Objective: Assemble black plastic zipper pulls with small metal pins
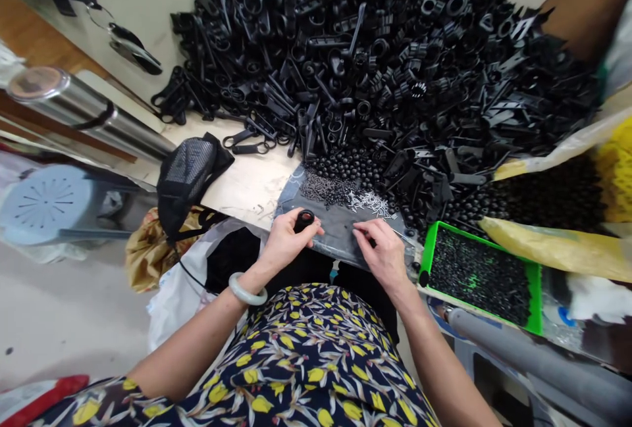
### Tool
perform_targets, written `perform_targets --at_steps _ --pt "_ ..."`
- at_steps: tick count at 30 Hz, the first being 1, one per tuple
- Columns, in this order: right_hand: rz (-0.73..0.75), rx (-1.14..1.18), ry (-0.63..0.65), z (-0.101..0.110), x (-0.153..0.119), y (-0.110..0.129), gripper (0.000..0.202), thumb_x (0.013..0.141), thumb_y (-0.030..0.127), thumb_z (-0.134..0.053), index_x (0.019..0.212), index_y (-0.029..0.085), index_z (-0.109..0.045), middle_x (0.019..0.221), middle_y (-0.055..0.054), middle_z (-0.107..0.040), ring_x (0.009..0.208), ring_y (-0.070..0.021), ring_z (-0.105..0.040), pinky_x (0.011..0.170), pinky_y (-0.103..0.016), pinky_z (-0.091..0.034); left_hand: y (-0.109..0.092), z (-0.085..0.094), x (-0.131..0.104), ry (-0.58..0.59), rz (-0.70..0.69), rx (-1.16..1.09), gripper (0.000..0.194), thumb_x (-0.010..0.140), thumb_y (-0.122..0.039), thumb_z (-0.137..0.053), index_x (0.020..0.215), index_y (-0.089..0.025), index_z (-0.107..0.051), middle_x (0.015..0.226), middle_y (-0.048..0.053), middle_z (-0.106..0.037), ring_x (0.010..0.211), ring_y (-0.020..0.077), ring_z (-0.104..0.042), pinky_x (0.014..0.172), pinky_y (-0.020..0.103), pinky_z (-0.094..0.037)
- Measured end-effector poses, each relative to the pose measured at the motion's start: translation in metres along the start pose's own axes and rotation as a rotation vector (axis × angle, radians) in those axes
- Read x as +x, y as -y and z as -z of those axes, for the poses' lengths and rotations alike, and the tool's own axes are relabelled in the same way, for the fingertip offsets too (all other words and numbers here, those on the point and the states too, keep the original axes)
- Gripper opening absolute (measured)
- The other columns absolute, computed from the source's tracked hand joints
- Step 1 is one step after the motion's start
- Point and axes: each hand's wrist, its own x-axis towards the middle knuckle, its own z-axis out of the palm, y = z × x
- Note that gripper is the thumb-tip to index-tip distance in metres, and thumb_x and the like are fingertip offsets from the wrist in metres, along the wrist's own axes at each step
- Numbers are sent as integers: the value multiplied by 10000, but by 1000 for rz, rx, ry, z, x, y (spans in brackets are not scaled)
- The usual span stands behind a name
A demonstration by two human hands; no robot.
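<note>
My left hand point(288, 241) is closed around a small black ring-shaped part point(303, 220) at the near edge of a grey mat point(330, 224). To its right, my right hand point(382, 251) is over the mat with thumb and forefinger pinched together; whatever they hold is too small to name. Beyond the hands lie silver pins point(371, 203), tiny dark pieces point(320, 191) and black beads point(351, 165).
A large heap of black plastic parts point(336, 65) covers the back of the table. At right is a green tray point(536, 299) of small black pieces. A black mesh pouch point(190, 167) and a steel flask point(93, 108) are at left.
</note>
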Motion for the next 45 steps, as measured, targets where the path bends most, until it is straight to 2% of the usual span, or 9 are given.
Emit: perform_targets --at_steps 7,9,13,17,27,35,38,42,45 --pt "52 -162 27 -15 9 3 189 1052 314 -564 994 240 -729 952 -60 -720 898 -216 -660 813 -366 -481 -1 -3 -4 20 42 -203 305 882 -444 -734 858 -158 -631 593 -40 -602 459 61 -475 463 183 -383" --pt "27 -12 15 -14 12 8 174 1047 294 -568 993 237 -723 966 -57 -714 903 -205 -662 816 -352 -494 -1 -5 -5 36 65 -279 331 865 -458 -760 854 -164 -607 555 -60 -560 443 59 -455 446 178 -371" --pt "12 347 27 -6 18 25 126 1029 284 -600 1016 242 -718 967 -39 -694 868 -176 -650 756 -314 -512 -3 -6 -7 166 101 -442 374 842 -472 -797 858 -162 -589 526 -64 -555 428 55 -439 436 175 -364" --pt "111 420 53 -5 27 37 112 1024 261 -608 1036 245 -718 946 -32 -677 871 -174 -643 773 -325 -522 -6 -7 -6 227 147 -537 418 802 -495 -831 876 -151 -606 565 -32 -617 430 59 -472 425 175 -361" --pt "234 263 28 -8 27 32 118 1029 219 -599 1057 251 -709 935 -33 -675 861 -173 -647 779 -318 -522 -1 -15 -4 191 94 -482 389 822 -463 -827 862 -139 -614 691 44 -739 471 73 -569 447 173 -398" --pt "162 299 -29 -9 23 24 115 1030 200 -588 1036 242 -695 961 -39 -682 893 -176 -657 808 -326 -534 0 -22 2 42 64 -433 342 777 -387 -868 922 -125 -704 825 46 -759 620 119 -693 522 185 -470" --pt "141 339 -24 -7 22 22 108 1033 216 -588 1040 246 -692 968 -34 -676 891 -172 -658 815 -327 -534 -2 -21 3 53 44 -384 316 785 -379 -861 916 -130 -719 825 35 -750 629 112 -684 531 183 -467" --pt "109 371 12 -5 22 24 105 1039 244 -582 1026 248 -686 961 -31 -677 893 -176 -657 812 -332 -531 -5 -18 2 83 18 -315 276 814 -373 -839 896 -138 -719 681 -6 -693 572 94 -628 529 182 -452" --pt "107 388 26 -5 22 26 112 1042 250 -578 1026 251 -689 953 -31 -689 898 -180 -660 824 -338 -529 -7 -16 2 117 -9 -323 286 825 -348 -828 989 -150 -702 736 -1 -728 543 86 -611 546 198 -482"
